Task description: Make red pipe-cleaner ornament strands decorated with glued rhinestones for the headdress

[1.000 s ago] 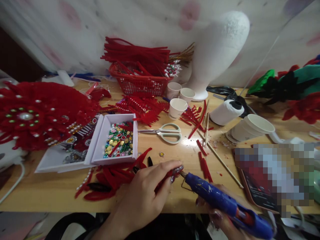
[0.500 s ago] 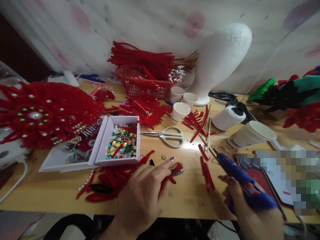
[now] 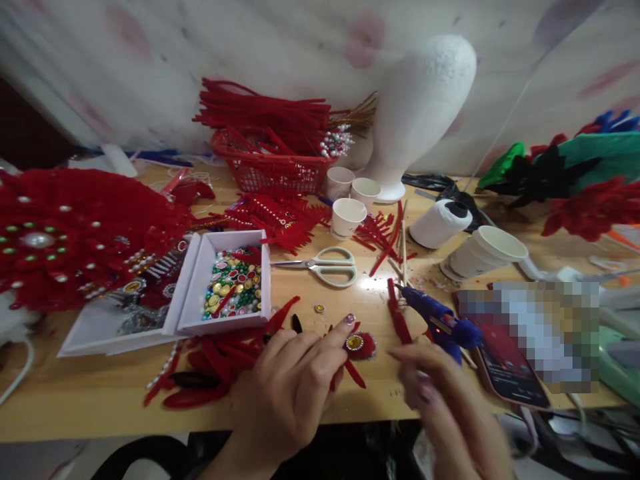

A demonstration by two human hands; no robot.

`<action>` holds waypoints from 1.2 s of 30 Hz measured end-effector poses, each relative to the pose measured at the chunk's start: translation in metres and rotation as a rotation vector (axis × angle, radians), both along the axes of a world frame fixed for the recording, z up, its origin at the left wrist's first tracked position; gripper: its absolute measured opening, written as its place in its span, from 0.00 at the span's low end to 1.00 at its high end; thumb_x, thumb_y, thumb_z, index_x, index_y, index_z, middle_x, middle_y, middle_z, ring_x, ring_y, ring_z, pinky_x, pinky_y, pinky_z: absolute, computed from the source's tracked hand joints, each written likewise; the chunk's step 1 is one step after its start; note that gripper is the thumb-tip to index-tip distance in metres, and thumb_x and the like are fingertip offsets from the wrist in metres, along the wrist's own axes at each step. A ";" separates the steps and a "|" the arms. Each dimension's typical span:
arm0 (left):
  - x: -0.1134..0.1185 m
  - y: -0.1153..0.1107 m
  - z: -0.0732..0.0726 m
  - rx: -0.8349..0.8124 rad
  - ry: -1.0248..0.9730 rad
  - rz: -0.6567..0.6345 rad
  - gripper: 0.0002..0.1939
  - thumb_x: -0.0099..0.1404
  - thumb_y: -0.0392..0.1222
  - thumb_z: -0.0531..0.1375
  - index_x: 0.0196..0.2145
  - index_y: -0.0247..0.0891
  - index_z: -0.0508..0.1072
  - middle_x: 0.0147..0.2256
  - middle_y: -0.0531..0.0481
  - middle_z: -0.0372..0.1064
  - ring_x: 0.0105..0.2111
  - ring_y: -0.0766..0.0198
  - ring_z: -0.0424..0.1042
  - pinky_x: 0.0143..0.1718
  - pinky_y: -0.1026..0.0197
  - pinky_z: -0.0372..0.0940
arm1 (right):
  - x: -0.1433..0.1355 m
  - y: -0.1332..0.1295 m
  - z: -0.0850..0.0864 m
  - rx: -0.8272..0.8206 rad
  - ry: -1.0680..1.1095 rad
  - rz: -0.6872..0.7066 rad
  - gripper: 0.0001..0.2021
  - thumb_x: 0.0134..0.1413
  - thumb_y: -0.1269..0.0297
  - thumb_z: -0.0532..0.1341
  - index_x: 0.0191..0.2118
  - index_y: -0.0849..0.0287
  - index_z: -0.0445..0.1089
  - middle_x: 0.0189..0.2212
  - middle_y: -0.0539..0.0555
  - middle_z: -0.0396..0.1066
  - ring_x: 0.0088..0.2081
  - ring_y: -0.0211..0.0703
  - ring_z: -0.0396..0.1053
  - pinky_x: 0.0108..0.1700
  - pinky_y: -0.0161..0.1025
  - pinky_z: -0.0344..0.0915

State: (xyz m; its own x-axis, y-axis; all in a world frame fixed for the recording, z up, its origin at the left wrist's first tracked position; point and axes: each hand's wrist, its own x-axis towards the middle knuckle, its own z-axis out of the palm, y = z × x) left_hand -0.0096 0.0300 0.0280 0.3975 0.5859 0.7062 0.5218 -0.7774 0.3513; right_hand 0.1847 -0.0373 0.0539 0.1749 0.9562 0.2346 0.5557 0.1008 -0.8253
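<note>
**So, left hand (image 3: pixel 295 383) on round red fuzzy ornament (image 3: pixel 369 347)**

Beyond left grip: small yellow-gem button (image 3: pixel 320 308), then steel scissors with pale handles (image 3: pixel 336 268). Left of it: loose red fuzzy petals (image 3: pixel 217 360), white bead box (image 3: pixel 225 325). Red fuzzy strips (image 3: pixel 399 320) sit between ornament and blue glue gun (image 3: pixel 440 321), which lies just beyond right hand (image 3: pixel 445 400). Left fingers closed on ornament's near-left side, index extended. Right fingers curled, blurred; can't tell how open or whether holding. Ornament: silvery beaded edge, yellow gem in sparkly rim.

Scissors (image 3: pixel 336 267) lie behind ornament (image 3: pixel 364 345) — glue gun (image 3: pixel 429 309) to its right.
</note>
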 end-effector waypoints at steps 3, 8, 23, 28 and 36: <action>0.001 0.001 0.000 0.089 0.082 0.005 0.10 0.66 0.26 0.55 0.44 0.32 0.68 0.51 0.40 0.75 0.42 0.58 0.75 0.38 0.55 0.64 | -0.030 0.023 0.003 -0.077 0.185 0.131 0.08 0.69 0.60 0.55 0.47 0.49 0.69 0.38 0.48 0.71 0.38 0.38 0.70 0.38 0.29 0.68; -0.004 0.000 0.003 -0.151 0.100 -0.010 0.19 0.63 0.25 0.55 0.52 0.34 0.66 0.54 0.45 0.74 0.48 0.58 0.72 0.50 0.52 0.65 | -0.030 0.035 -0.007 -0.181 0.406 0.180 0.08 0.67 0.57 0.58 0.40 0.54 0.71 0.32 0.48 0.69 0.34 0.36 0.68 0.37 0.27 0.67; 0.012 0.012 0.034 -0.015 0.397 -0.013 0.10 0.70 0.32 0.54 0.46 0.30 0.72 0.41 0.44 0.77 0.37 0.56 0.71 0.43 0.52 0.57 | -0.017 0.036 -0.012 -0.118 0.357 0.200 0.08 0.67 0.62 0.57 0.40 0.54 0.73 0.28 0.47 0.70 0.28 0.35 0.68 0.31 0.28 0.65; 0.017 0.011 0.033 -0.018 0.416 0.006 0.12 0.71 0.30 0.51 0.46 0.29 0.72 0.38 0.44 0.76 0.37 0.56 0.70 0.43 0.53 0.58 | -0.013 0.036 -0.013 -0.104 0.261 0.233 0.09 0.68 0.63 0.54 0.38 0.56 0.70 0.31 0.49 0.71 0.31 0.35 0.69 0.33 0.30 0.65; 0.021 0.006 0.030 -0.030 0.419 0.021 0.10 0.71 0.31 0.52 0.45 0.31 0.71 0.37 0.45 0.75 0.37 0.57 0.70 0.44 0.53 0.56 | -0.008 0.033 -0.016 0.013 0.183 0.204 0.11 0.67 0.67 0.54 0.53 0.52 0.65 0.41 0.50 0.69 0.38 0.36 0.71 0.37 0.29 0.69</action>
